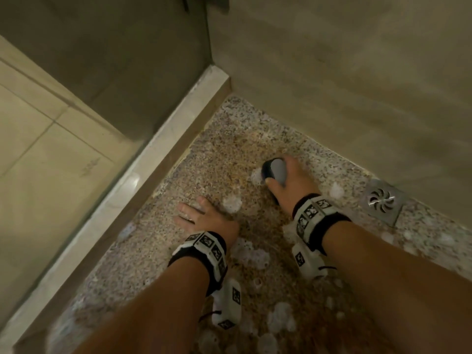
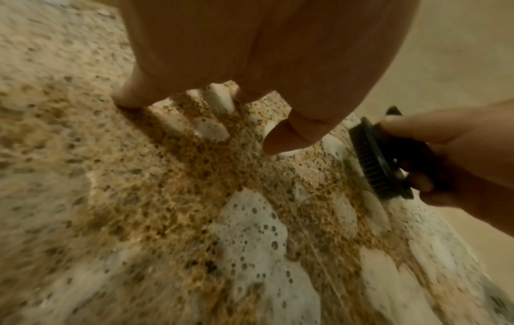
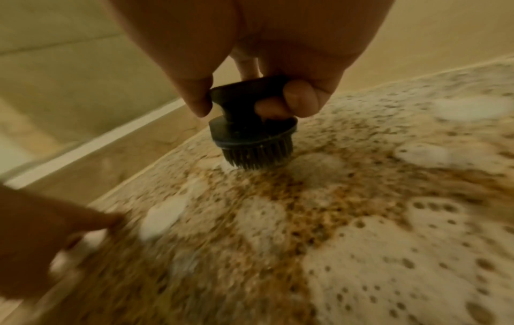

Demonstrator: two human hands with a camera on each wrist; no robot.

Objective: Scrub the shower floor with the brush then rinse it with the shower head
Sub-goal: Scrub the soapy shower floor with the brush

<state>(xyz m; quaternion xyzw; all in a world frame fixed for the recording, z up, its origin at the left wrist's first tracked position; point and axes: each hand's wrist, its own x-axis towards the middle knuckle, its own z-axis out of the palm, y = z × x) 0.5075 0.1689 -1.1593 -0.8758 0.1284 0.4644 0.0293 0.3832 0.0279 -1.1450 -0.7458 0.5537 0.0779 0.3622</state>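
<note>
Gripping round bristled brush (image 3: pixel 251 134), speckled foamy floor (image 1: pixel 219 159)

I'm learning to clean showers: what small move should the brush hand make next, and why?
Probably sweep the round black scrub brush, gripped by the right hand, toward the corner of the speckled stone shower floor: its bristles already touch the floor, and foam patches lie mostly nearer the person.
</note>
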